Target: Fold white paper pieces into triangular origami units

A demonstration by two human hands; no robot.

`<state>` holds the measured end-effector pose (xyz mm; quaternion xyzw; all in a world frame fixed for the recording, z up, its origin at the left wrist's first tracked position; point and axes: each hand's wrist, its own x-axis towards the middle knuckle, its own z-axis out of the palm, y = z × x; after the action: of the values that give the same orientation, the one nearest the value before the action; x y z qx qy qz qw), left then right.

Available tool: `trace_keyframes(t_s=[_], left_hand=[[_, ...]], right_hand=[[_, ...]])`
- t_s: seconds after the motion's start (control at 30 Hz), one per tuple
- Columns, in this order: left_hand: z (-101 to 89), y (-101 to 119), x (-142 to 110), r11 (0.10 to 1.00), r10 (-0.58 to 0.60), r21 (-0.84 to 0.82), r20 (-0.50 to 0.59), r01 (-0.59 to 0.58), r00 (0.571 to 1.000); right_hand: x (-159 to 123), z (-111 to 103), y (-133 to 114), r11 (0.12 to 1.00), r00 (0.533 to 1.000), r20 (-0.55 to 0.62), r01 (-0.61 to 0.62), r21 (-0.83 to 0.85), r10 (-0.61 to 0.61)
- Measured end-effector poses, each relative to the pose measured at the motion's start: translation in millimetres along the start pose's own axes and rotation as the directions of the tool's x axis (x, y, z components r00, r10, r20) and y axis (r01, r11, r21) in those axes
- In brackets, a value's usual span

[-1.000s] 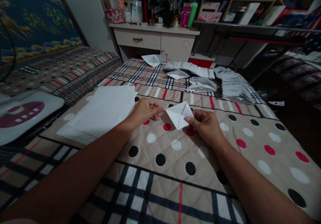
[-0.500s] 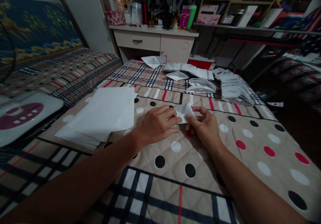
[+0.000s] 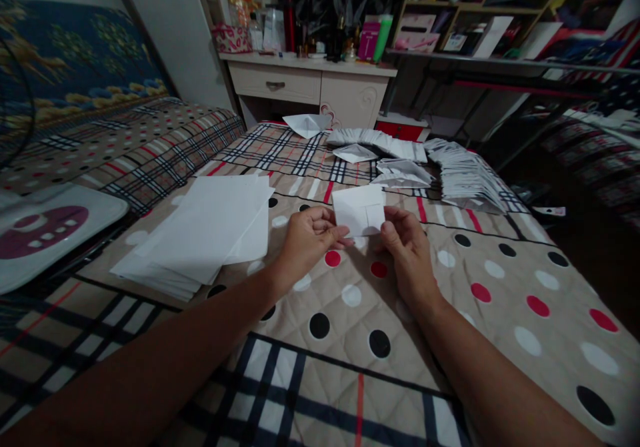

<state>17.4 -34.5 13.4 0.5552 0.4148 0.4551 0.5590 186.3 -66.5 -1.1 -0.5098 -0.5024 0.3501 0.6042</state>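
A small folded square of white paper (image 3: 358, 209) is held just above the bed, its flat side with crossing fold edges facing me. My left hand (image 3: 311, 237) pinches its lower left corner between thumb and fingers. At the right edge my right hand (image 3: 407, 240) grips it, thumb in front and fingers behind. Left of my hands lies a loose stack of white paper sheets (image 3: 200, 223). Beyond the held piece sit folded paper pieces (image 3: 403, 173) and a long fanned row of them (image 3: 470, 177).
The bed has a dotted and plaid quilted cover (image 3: 320, 353). At the left edge stands a white plastic object with a purple panel (image 3: 47, 230). A dresser (image 3: 310, 87) crowded with bottles is at the far end, with shelves (image 3: 465, 7) to its right.
My left hand moved right and took hold of the paper's left side. The paper turned from a diamond showing creases, through a folded-up shape, to an upright square.
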Motion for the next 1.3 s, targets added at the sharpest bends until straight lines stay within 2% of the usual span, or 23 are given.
trace_keyframes(t_s=[0.1, 0.23, 0.3, 0.37, 0.43, 0.53, 0.63, 0.73, 0.77, 0.83, 0.9, 0.97, 1.03, 1.13, 1.23, 1.3], left_hand=[[2.5, 2, -2, 0.974, -0.149, -0.157, 0.107, 0.165, 0.983], [-0.1, 3, -3, 0.961, -0.263, -0.033, 0.196, 0.274, 0.945], [-3.8, 2, 0, 0.963, -0.269, 0.048, 0.195, 0.265, 0.943], [-8.4, 0, 5, 0.975, -0.213, 0.098, 0.145, 0.2, 0.966], [-13.0, -3, 11, 0.983, -0.142, 0.135, 0.095, 0.128, 0.985], [-17.4, -8, 17, 0.981, -0.088, 0.181, 0.089, 0.071, 0.992], [-18.1, -12, 19, 0.969, -0.075, 0.239, 0.078, 0.054, 0.994], [-17.6, -15, 19, 0.965, -0.048, 0.263, 0.098, 0.02, 0.994], [-17.8, -15, 19, 0.966, -0.043, 0.26, 0.121, 0.01, 0.992], [-19.0, -16, 19, 0.966, -0.046, 0.257, 0.174, 0.0, 0.984], [-21.1, -15, 20, 0.964, -0.059, 0.267, 0.217, -0.001, 0.974], [-23.5, -13, 21, 0.963, -0.08, 0.271, 0.255, 0.008, 0.964], [-25.5, -9, 23, 0.963, -0.096, 0.267, 0.281, 0.018, 0.955], [-25.8, -5, 24, 0.952, -0.079, 0.306, 0.249, -0.001, 0.965], [-25.1, -6, 23, 0.927, -0.049, 0.375, 0.186, -0.025, 0.981], [-27.1, -7, 24, 0.93, -0.041, 0.367, 0.199, -0.036, 0.979]], right_hand=[[-1, 4, -2, 0.995, 0.994, 0.07, -0.083, 0.064, 0.078], [-1, 6, -6, 0.986, 0.99, 0.018, -0.144, 0.089, 0.143], [0, 3, -7, 0.978, 0.981, 0.05, -0.19, 0.09, 0.186], [3, 0, -6, 0.967, 0.966, 0.124, -0.24, 0.088, 0.228], [5, -4, -6, 0.954, 0.937, 0.226, -0.29, 0.074, 0.267], [6, -5, -5, 0.943, 0.886, 0.347, -0.333, 0.011, 0.308], [5, -3, -3, 0.952, 0.876, 0.371, -0.289, -0.104, 0.307], [4, -3, 0, 0.934, 0.934, 0.307, -0.068, -0.352, 0.183], [3, -4, 0, 0.887, 0.951, 0.287, 0.034, -0.46, 0.113], [4, -6, 2, 0.743, 0.958, 0.286, 0.21, -0.635, -0.026], [6, -9, 2, 0.643, 0.95, 0.299, 0.286, -0.71, -0.092], [7, -11, 2, 0.638, 0.961, 0.274, 0.239, -0.732, -0.046], [8, -13, 1, 0.66, 0.973, 0.22, 0.12, -0.742, 0.07], [7, -12, -3, 0.666, 0.964, 0.185, 0.011, -0.746, 0.192], [5, -9, -7, 0.624, 0.961, 0.174, 0.001, -0.781, 0.216], [5, -8, -9, 0.583, 0.967, 0.172, 0.032, -0.812, 0.186]])
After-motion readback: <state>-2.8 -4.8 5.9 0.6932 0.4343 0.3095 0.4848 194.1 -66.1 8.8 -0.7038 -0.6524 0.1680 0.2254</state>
